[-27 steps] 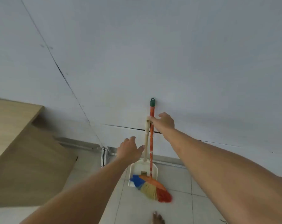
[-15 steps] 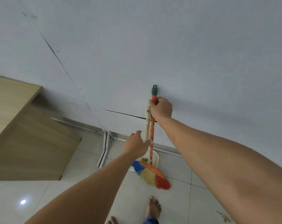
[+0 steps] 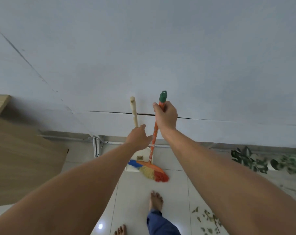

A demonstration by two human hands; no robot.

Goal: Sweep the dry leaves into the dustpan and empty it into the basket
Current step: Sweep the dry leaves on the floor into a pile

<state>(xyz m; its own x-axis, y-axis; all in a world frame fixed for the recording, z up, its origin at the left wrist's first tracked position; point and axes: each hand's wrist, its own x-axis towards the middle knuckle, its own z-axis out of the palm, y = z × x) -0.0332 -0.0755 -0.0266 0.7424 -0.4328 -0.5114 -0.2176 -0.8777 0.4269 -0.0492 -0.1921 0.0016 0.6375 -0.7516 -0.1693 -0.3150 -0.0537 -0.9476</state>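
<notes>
1. Gripping the broom [image 3: 154, 133], your right hand [image 3: 165, 116] is wrapped tight around the top of the orange handle, just under the green cap [image 3: 162, 96].
2. Your left hand [image 3: 139, 139] is at the lower part of the cream dustpan handle [image 3: 134, 112]; the fingers curl at the stick, but you cannot tell from this angle whether they are fully clamped on it.
3. Your two hands are apart, the left lower and the right higher, each on its own stick.
4. The dustpan [image 3: 138, 157] stands on the floor [image 3: 135, 200] against the wall [image 3: 143, 48], its white pan upright behind the broom head.
5. The broom head [image 3: 151, 170], with blue, straw-coloured and red bristles, sits in front of the pan, with its bristles on the tiles.
6. Dry leaves [image 3: 206, 217] lie scattered on the tiles at the lower right, well apart from the dustpan.
7. A leafy green plant [image 3: 255, 161] runs along the foot of the wall at the far right.
8. A wooden cabinet [image 3: 21, 163] stands at the left against the wall.
9. Your bare right foot [image 3: 155, 200] is planted just before the broom head, and the toes of your left foot [image 3: 121, 230] show at the bottom edge.
10. The basket is not in this view.
</notes>
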